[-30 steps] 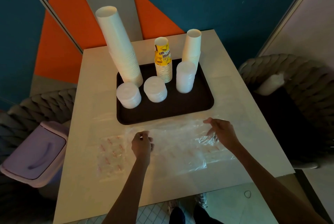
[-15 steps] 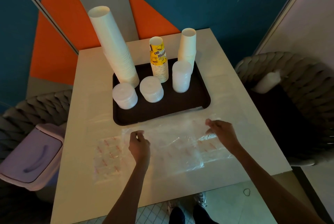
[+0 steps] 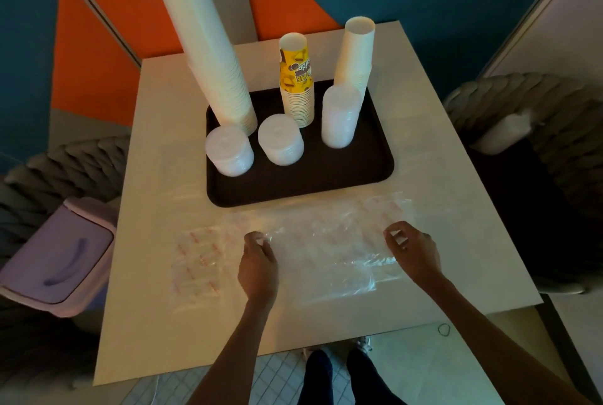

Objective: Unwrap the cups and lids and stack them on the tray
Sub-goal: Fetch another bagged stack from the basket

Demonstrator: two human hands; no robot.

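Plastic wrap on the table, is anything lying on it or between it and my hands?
Nothing visible does. The left hand and the right hand both pinch the plastic wrap, and nothing lies on it. The tray with the cups and lids stands beyond its far edge.

Dim indoor scene under a warm, yellowish light from above. The pale counter [image 3: 153,274] is the brightest surface, glowing most across its middle and near edge. Everything around it sinks into deep shadow: the woven chairs [image 3: 538,104] at both sides are murky, and the floor [image 3: 280,381] below is dark. The dark tray [image 3: 326,182] shows almost no surface detail. Soft white glare streaks the creases of the clear plastic wrap [image 3: 329,261]. The whole picture is slightly soft, and the lid stacks [image 3: 280,140] look hazy. Wide-angle distortion splays the counter's edges and makes the tall cup stack [image 3: 208,55] lean outward.
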